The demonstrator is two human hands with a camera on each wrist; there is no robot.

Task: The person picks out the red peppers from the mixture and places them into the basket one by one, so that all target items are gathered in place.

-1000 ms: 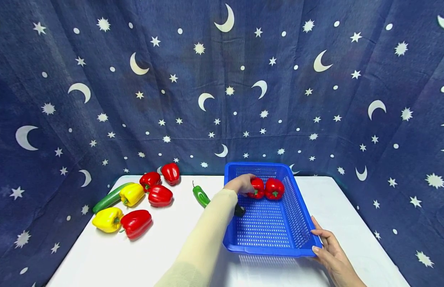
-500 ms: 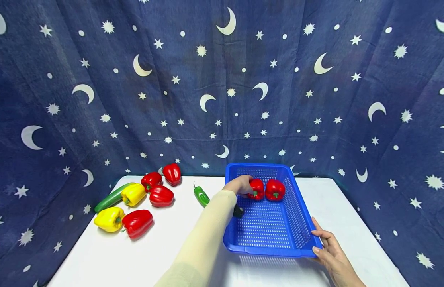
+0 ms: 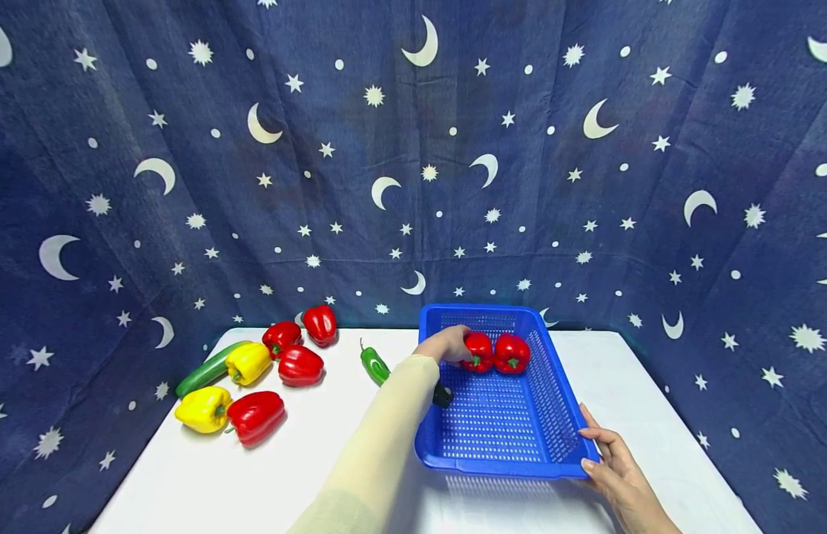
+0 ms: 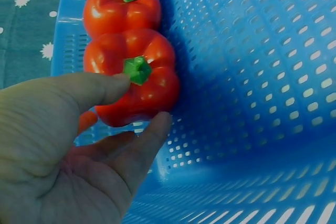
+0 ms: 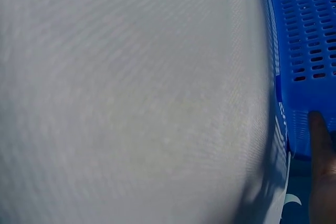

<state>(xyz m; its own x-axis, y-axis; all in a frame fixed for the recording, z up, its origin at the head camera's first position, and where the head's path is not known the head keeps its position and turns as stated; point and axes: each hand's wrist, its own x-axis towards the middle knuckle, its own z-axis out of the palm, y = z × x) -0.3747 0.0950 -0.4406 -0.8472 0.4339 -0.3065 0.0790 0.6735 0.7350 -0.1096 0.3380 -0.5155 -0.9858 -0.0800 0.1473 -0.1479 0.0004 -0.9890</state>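
Observation:
My left hand (image 3: 446, 345) reaches into the blue plastic basket (image 3: 506, 467) and holds the left one of two red bell peppers (image 3: 478, 351). In the left wrist view, the thumb lies on top beside its green stem and the fingers are at its side. The other red bell pepper (image 3: 512, 353) sits right beside it, against the basket's far end. My right hand (image 3: 620, 475) grips the basket's near right corner, thumb on the rim and fingers along the outer side. One finger (image 5: 321, 150) shows at the basket in the right wrist view.
On the white table's left lie several red bell peppers (image 3: 256, 417), two yellow bell peppers (image 3: 203, 409) and a cucumber (image 3: 209, 369). A green chili pepper (image 3: 374, 365) lies left of the basket, partly behind my left sleeve (image 3: 380, 437). A starry blue curtain (image 3: 360, 185) surrounds the table.
The head view has shifted very slightly. Both hands, the basket and the peppers keep their places.

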